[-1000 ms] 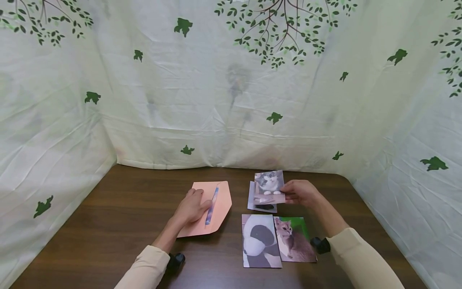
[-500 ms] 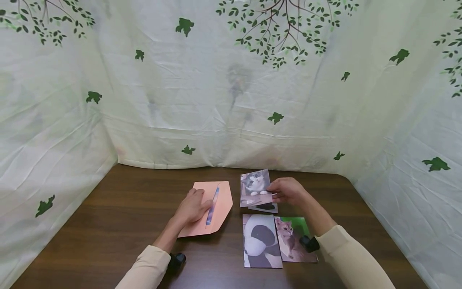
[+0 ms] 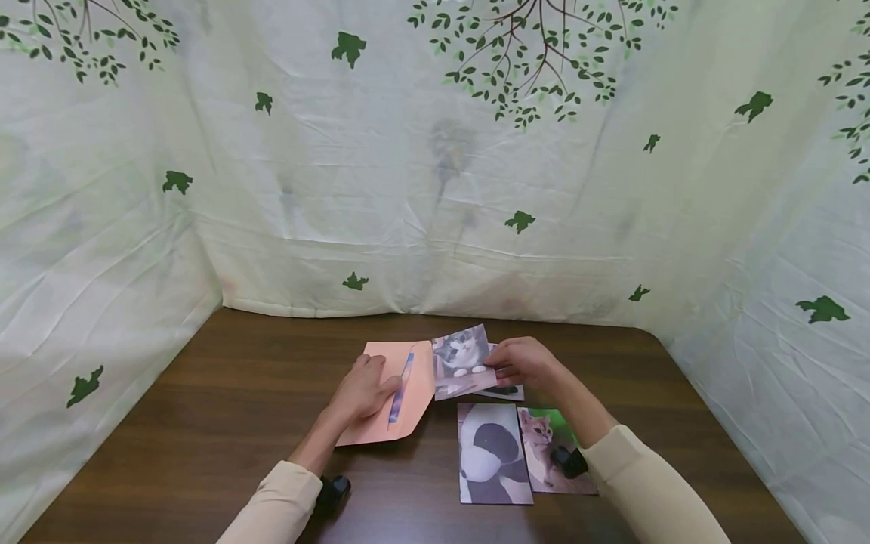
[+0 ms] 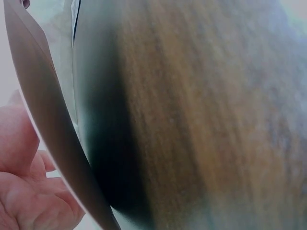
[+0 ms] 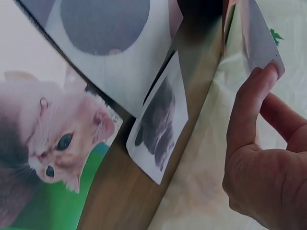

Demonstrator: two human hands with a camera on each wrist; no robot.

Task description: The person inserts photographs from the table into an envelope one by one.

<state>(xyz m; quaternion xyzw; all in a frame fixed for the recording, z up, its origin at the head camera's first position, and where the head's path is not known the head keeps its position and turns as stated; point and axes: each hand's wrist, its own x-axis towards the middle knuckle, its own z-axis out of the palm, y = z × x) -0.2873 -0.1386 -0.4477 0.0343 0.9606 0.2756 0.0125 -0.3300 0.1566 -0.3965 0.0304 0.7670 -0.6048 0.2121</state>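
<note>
My left hand (image 3: pixel 365 389) holds a pink envelope (image 3: pixel 416 412) tilted above the table, thumb on its face beside a slit showing a strip of a blue-purple picture. In the left wrist view, the envelope (image 4: pixel 45 91) stands clear of the wood, with the hand (image 4: pixel 29 191) behind it. Between thumb and fingers, my right hand (image 3: pixel 526 361) pinches the right edge of a grey-and-white cat photo (image 3: pixel 458 357). That photo's left edge meets the envelope's right edge; whether it overlaps I cannot tell. Partly covered underneath lies a smaller photo (image 3: pixel 508 393) with a dark animal.
Nearer me lie two larger photos side by side: a grey-and-white one (image 3: pixel 489 461) and a kitten on green (image 3: pixel 541 446). The right wrist camera (image 3: pixel 569 461) hangs over the kitten photo. A leaf-print cloth (image 3: pixel 435 249) encloses the brown table (image 3: pixel 272 378).
My right hand has carried the cat photo left, from above the smaller photo to the envelope's right edge, and the photo has tilted. The left hand and envelope have hardly moved.
</note>
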